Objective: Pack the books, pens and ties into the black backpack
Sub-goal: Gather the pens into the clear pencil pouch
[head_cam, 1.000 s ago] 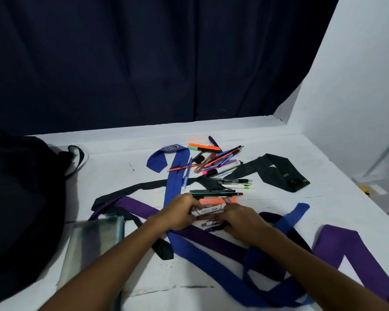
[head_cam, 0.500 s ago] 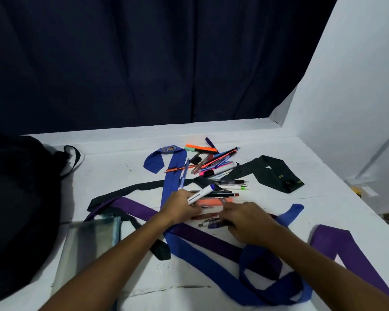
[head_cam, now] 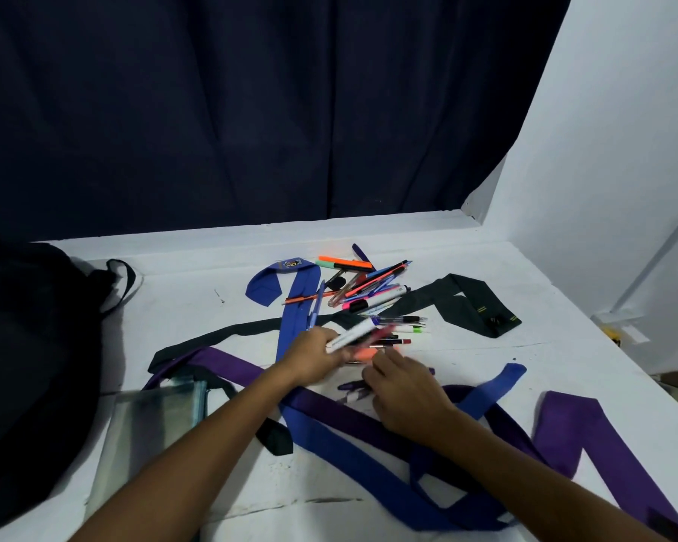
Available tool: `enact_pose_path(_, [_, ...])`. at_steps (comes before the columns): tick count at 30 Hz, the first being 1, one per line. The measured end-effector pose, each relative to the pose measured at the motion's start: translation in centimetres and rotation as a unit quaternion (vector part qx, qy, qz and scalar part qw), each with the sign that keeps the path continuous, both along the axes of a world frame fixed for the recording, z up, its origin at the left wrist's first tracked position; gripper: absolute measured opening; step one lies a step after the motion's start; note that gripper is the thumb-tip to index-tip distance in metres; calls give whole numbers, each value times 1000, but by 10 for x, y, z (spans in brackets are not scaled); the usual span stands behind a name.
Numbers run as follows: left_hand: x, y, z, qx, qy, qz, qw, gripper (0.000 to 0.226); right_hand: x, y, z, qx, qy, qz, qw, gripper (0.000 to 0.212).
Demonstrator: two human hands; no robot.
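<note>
A dark curtain (head_cam: 251,111) is hanging across the upper frame behind a white table (head_cam: 181,307). The black backpack (head_cam: 28,365) is sitting at the left edge, well apart from the pens. Across the lower centre, a blue tie (head_cam: 294,318), a purple tie (head_cam: 564,428) and a black tie (head_cam: 470,307) are lying tangled over one another. A clear zip pouch (head_cam: 153,420) is lying at lower left, just beside the backpack. A loose pile of pens (head_cam: 365,283) is lying at centre, above the hands. The left hand (head_cam: 314,357) is curling its fingers around a white marker (head_cam: 353,333) along with several blurred pens. The right hand (head_cam: 404,389) is resting on the ties with fingers bent, fingertips near a purple pen (head_cam: 353,385); whether it is gripping anything, I cannot tell.
</note>
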State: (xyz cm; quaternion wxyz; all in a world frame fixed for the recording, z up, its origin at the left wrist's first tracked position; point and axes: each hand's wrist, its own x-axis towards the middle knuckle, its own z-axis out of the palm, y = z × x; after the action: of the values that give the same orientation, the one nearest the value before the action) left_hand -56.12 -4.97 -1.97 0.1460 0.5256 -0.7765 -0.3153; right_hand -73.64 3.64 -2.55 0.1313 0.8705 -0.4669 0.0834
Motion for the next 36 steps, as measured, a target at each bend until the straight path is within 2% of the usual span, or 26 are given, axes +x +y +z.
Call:
enact_pose_path(2, [9, 1, 6, 63, 139, 53, 987, 10, -3, -5, 10, -61, -102, 12, 993, 14])
enact_pose_path(4, [15, 6, 9, 125, 255, 86, 955, 16, -3, -10, 27, -45, -246, -13, 968, 15])
enact_pose_path(5, [16, 9, 11, 153, 299, 93, 937, 16, -3, -14, 32, -19, -334, -44, 941, 13])
enact_pose_path(6, [17, 12, 13, 182, 342, 95, 917, 16, -1, -17, 36, 29, -436, -70, 897, 14])
enact_pose_path(8, [16, 20, 17, 228, 413, 94, 877, 16, 2, -21, 41, 143, -629, -99, 758, 19])
enact_pose_path(9, [15, 24, 19, 241, 433, 90, 864, 16, 5, -23, 42, 177, -689, -104, 695, 18])
enact_pose_path(10, [12, 29, 23, 248, 441, 82, 858, 15, 10, -24, 42, 206, -726, -106, 647, 16])
enact_pose_path(11, [10, 33, 26, 251, 438, 73, 860, 15, 15, -24, 44, 231, -749, -106, 612, 16])
enact_pose_path(13, [4, 41, 31, 254, 411, 50, 874, 16, 24, -27, 45, 265, -771, -106, 569, 22])
enact_pose_path(15, [1, 45, 34, 266, 387, 45, 882, 17, 29, -29, 52, 281, -775, -115, 554, 22])
enact_pose_path(18, [1, 50, 38, 284, 362, 51, 886, 18, 32, -30, 62, 274, -768, -125, 565, 19])
enact_pose_path(20, [-1, 53, 41, 279, 329, 59, 900, 9, 37, -28, 64, 279, -774, -97, 560, 14])
enact_pose_path(25, [-6, 54, 46, 254, 229, 85, 936, 44, 44, -27, 60, 283, -805, -84, 514, 8])
enact_pose_path(28, [-8, 56, 47, 218, 174, 64, 958, 60, 47, -27, 61, 256, -821, -99, 501, 29])
enact_pose_path(30, [-9, 58, 49, 209, 166, 49, 963, 62, 49, -27, 63, 245, -832, -114, 485, 35])
enact_pose_path(32, [-9, 59, 51, 216, 186, 42, 958, 59, 48, -28, 67, 247, -844, -119, 460, 28])
enact_pose_path(34, [-6, 59, 52, 218, 248, 88, 940, 50, 44, -29, 74, 239, -867, -106, 424, 23])
enact_pose_path(35, [-4, 60, 50, 230, 305, 135, 914, 46, 42, -29, 78, 234, -879, -90, 407, 20])
enact_pose_path(36, [-3, 61, 47, 260, 381, 183, 868, 46, 41, -29, 80, 229, -888, -73, 391, 18])
